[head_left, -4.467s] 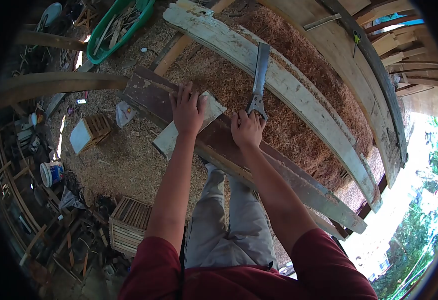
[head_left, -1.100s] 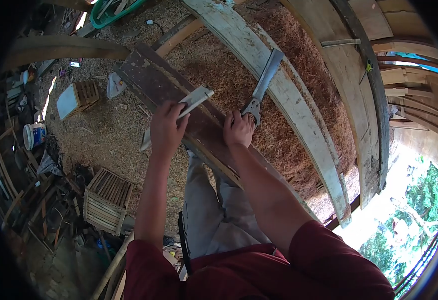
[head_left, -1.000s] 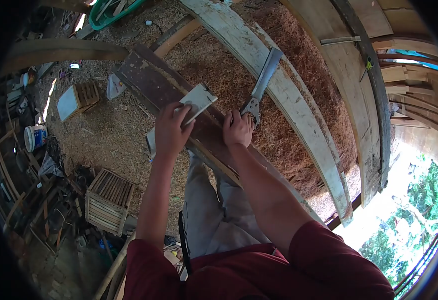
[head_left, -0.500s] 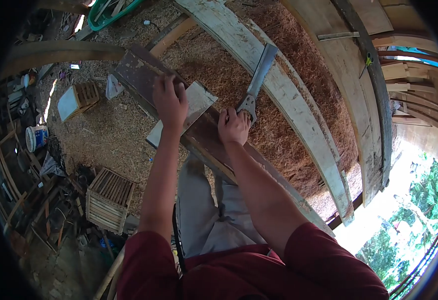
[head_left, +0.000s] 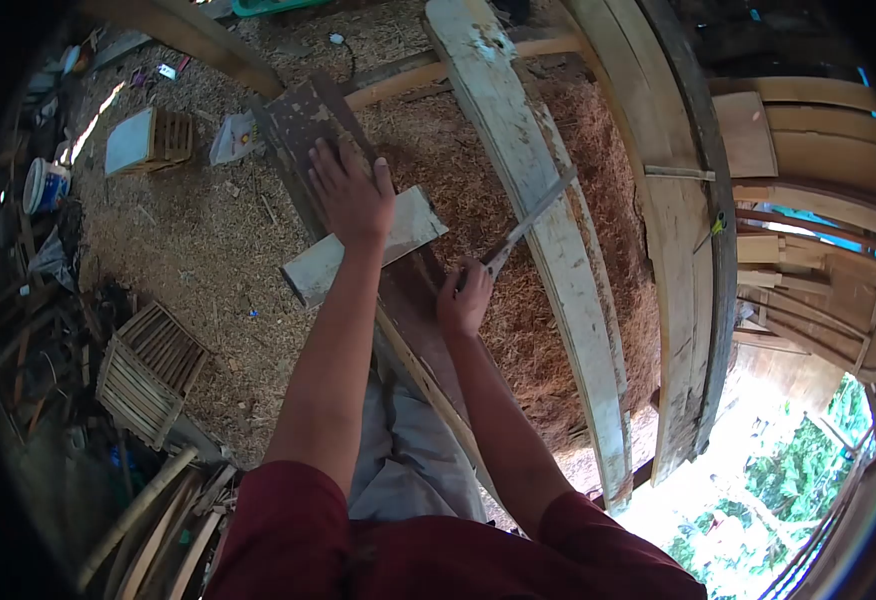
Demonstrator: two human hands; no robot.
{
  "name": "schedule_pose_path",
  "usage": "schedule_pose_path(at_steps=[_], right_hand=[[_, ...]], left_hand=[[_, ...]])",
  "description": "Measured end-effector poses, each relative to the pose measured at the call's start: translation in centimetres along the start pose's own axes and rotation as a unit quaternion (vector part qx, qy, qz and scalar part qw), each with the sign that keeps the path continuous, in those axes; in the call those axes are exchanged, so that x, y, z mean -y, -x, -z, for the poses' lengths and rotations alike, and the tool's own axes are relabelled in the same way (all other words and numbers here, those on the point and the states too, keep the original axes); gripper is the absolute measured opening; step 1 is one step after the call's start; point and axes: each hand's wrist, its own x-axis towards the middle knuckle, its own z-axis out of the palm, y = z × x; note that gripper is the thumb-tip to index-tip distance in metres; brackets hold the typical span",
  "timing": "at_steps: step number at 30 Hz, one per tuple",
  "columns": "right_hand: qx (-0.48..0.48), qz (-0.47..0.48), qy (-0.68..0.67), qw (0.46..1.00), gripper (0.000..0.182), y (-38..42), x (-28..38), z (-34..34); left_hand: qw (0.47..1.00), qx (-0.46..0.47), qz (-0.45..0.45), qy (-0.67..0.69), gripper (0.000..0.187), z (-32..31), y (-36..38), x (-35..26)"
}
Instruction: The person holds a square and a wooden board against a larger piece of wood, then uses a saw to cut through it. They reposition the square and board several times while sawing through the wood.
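My left hand (head_left: 355, 198) lies with its fingers stretched out on a dark brown plank (head_left: 303, 120). Under its wrist, a short pale board (head_left: 414, 222) rests crosswise on that plank. My right hand (head_left: 466, 298) is wrapped round the handle of a handsaw (head_left: 536, 216), just right of the pale board's end. The saw's blade points up and to the right, edge-on to me, and passes over a long whitish board. Most of the saw's handle is hidden by my fingers.
A long whitish board (head_left: 528, 190) and wider curved planks (head_left: 678, 260) run along the right. Sawdust (head_left: 218, 260) covers the ground. To the left stand slatted wooden crates (head_left: 153, 375) and a white bucket (head_left: 46, 187). A plastic bag (head_left: 235, 138) lies near the plank.
My left hand has flattened out from a curled grip. My right hand has moved slightly down, and the saw has turned so its blade shows edge-on. The view has shifted.
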Motion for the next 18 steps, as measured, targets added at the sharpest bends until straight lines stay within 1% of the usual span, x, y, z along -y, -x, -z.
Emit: schedule_pose_path(at_steps=[1, 2, 5, 7, 9, 11, 14, 15, 17, 18], right_hand=[[-0.011, 0.037, -0.015, 0.999, 0.023, 0.1, -0.5, 0.7], [0.039, -0.035, -0.051, 0.997, 0.032, 0.4, -0.9, 1.6], [0.005, -0.047, -0.093, 0.995, 0.038, -0.5, 0.6, 5.5], [-0.057, 0.03, -0.067, 0.996, 0.044, -2.3, 2.8, 8.2], [-0.047, -0.047, -0.124, 0.99, 0.052, -3.5, 4.3, 11.1], [-0.004, -0.08, -0.195, 0.977, 0.064, -5.9, 9.9, 14.9], [-0.074, -0.003, -0.25, 0.965, 0.07, -7.2, 14.4, 17.9], [-0.102, 0.055, -0.217, 0.969, 0.061, -7.5, 15.2, 18.3], [-0.113, 0.049, -0.189, 0.974, 0.028, -7.7, 16.9, 19.2], [-0.072, 0.026, -0.2, 0.977, 0.018, -7.6, 17.1, 19.3]], left_hand=[[1.0, 0.001, 0.002, 0.002, 0.066, 0.1, 0.0, 0.0], [1.0, 0.002, 0.002, 0.005, 0.065, 0.1, 0.0, 0.0], [1.0, 0.012, 0.012, 0.016, 0.062, 0.3, 0.0, -0.1], [0.999, 0.018, 0.023, 0.018, 0.061, 0.7, -0.2, -0.5], [0.999, 0.027, 0.032, 0.013, 0.06, 1.0, -0.3, -0.6], [0.999, 0.032, 0.034, 0.009, 0.06, 0.7, -0.2, -0.4], [0.998, 0.037, 0.043, 0.011, 0.06, 0.6, -0.2, -0.5], [0.998, 0.039, 0.045, 0.013, 0.059, 0.6, -0.2, -0.5], [0.997, 0.039, 0.051, 0.032, 0.058, 0.7, -0.2, -0.4], [0.997, 0.039, 0.053, 0.041, 0.058, 0.8, -0.1, -0.3]])
